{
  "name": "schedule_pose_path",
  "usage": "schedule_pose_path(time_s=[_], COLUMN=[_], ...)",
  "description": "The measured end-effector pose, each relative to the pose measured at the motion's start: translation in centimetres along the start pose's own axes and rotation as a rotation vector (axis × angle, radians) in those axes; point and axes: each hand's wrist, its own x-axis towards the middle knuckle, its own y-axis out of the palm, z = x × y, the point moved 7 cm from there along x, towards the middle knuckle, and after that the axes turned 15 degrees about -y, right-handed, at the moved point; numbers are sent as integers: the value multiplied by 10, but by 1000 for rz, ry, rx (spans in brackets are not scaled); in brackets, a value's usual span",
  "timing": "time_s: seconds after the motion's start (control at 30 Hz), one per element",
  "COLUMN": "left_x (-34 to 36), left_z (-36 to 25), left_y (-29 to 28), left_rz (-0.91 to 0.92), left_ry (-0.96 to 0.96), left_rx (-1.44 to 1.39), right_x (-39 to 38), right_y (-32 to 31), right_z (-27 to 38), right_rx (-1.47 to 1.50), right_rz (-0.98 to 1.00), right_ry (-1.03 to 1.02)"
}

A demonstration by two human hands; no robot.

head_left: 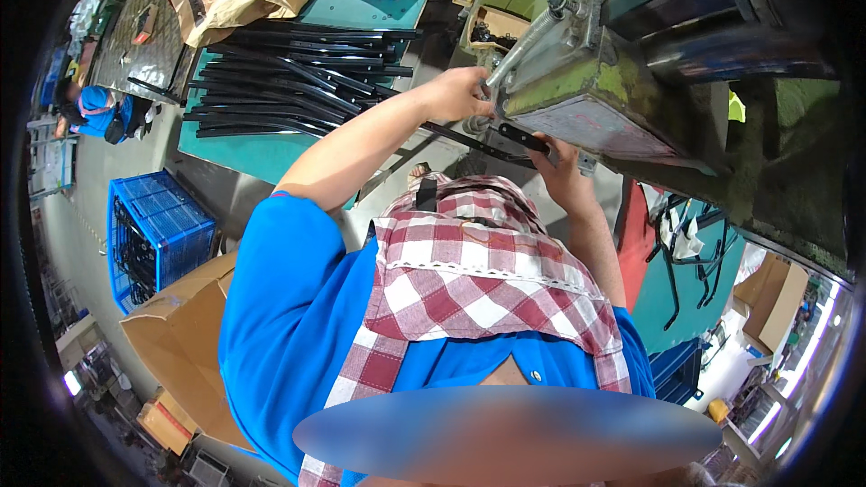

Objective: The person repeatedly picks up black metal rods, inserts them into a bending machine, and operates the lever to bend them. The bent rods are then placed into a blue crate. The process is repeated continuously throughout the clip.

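Within the right hand (561, 171), beside the green machine (582, 95), a black piece (520, 137) is clamped by fingers; what is held by the curled left hand (458, 95) cannot be told. Fingers could be pinched by untimely machine movement.

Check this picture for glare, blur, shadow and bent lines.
Head view: a light strip glares at lower right; a blurred oval covers the bottom centre; the green machine darkens into shadow at its right; edges bend near the black rim; left hand and right hand look fairly sharp.
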Motion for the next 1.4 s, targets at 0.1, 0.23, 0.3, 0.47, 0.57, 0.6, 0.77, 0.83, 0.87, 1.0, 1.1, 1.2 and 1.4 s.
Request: schedule_pose_path(time_s=[0.1, 0.23, 0.3, 0.47, 0.57, 0.6, 0.77, 0.83, 0.87, 1.0, 1.1, 1.2, 1.4], left_x=[-49, -53, -49, -55, -42, -40, -19, -28, -36, -79, -118, -153, -168], left_z=[-65, -53, -52, -79, -65, -63, -41, -31, -29, 5, 59, 118, 194], left_y=[-10, -1, -3, -12, -2, -1, 17, 14, 10, -5, -27, -60, -76], left_rz=[170, 190, 191, 96, 94, 93, 105, -32, -99, -251, -361, -469, -633], left_ry=[-159, -387, -316, -315, -331, -336, -174, -183, -191, -136, -314, -508, -537], left_rx=[-34, -666, -609, -182, -308, -307, -396, -212, -120, 118, 443, 713, 988], right_x=[10, 18, 20, 12, 15, 15, 12, 8, 6, -3, -6, 2, 2], right_y=[-6, -3, -2, 3, 1, 1, 5, 12, 14, 24, 17, 5, -8], right_z=[4, 3, 5, -11, -5, -7, -29, -40, -44, -70, -66, -47, -44], right_rx=[-48, -11, -32, -175, -280, -274, -144, -180, -197, 8, -14, -172, -263], right_rz=[-67, -7, -28, -74, -181, -157, -50, -71, -80, -138, -108, -106, -90], right_ry=[-153, -158, -211, -267, -318, -239, -67, -94, -107, -126, -100, -176, -146])
